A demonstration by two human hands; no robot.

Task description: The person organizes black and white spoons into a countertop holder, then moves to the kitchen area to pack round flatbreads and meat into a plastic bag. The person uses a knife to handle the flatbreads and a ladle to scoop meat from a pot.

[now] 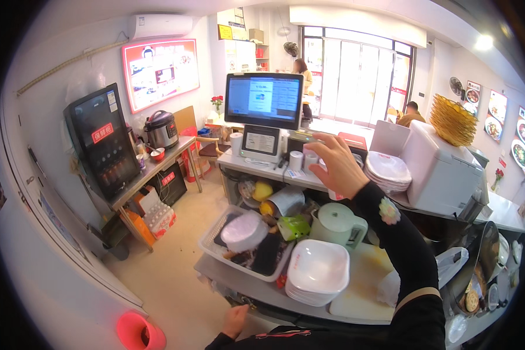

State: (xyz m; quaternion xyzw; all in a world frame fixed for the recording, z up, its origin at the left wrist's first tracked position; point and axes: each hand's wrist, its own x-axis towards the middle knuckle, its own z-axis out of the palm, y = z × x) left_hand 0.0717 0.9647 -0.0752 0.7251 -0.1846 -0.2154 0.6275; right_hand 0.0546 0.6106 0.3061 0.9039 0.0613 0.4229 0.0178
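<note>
My right hand (pixel 336 165) is raised over the upper counter, fingers bent and apart, with nothing seen in it. Behind and left of it stand a lit point-of-sale screen (pixel 263 99) and a white paper roll (pixel 295 161). My left hand (pixel 235 321) is low, by the front edge of the lower counter; its fingers look curled, and whether they grip anything is hidden. Before me on that counter are a stack of white square bowls (pixel 318 267), a pale green pitcher (pixel 335 225) and a white plastic basket (pixel 208 245) holding dark cloths and a white round container (pixel 244 230).
White plates (pixel 387 168) are stacked beside a large white box (pixel 442 175) topped by yellow woven baskets (pixel 453 120). A cutting board (pixel 363 284) lies right of the bowls. A pink bin (pixel 135 330) stands on the floor. Two people (pixel 305 81) are near the far windows.
</note>
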